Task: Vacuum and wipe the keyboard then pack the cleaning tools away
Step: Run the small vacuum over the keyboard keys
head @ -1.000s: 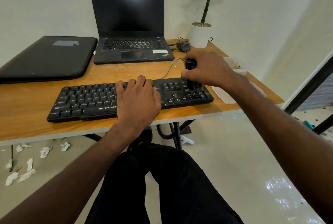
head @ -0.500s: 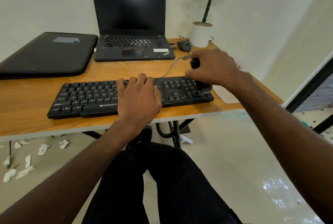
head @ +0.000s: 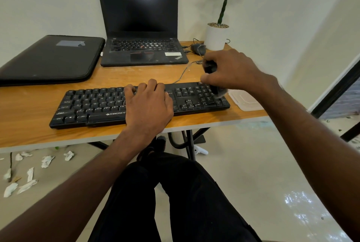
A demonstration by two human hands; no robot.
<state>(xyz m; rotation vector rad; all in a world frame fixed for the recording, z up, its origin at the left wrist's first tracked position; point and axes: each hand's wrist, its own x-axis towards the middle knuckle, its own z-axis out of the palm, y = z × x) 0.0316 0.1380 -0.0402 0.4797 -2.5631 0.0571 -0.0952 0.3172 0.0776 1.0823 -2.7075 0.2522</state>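
Observation:
A black keyboard [head: 93, 105] lies along the front of the wooden desk [head: 29, 109]. My left hand [head: 149, 105] rests flat on its middle keys, fingers spread, pressing it down. My right hand [head: 233, 70] is closed around a small black handheld vacuum with a brush tip [head: 210, 66]. Its blurred bristle end [head: 221, 92] touches the number pad at the keyboard's right end. Most of the tool's body is hidden inside my fist.
An open black laptop [head: 142, 27] stands behind the keyboard, with a black sleeve [head: 50, 58] to its left. A mouse [head: 197, 48] and a potted plant [head: 217, 36] sit at the back right. A clear plastic lid [head: 245, 101] lies right of the keyboard. Paper scraps [head: 29, 173] litter the floor.
My right hand has swept the brush tool rightward and slightly back over the number pad. My left hand stays pressed on the keyboard.

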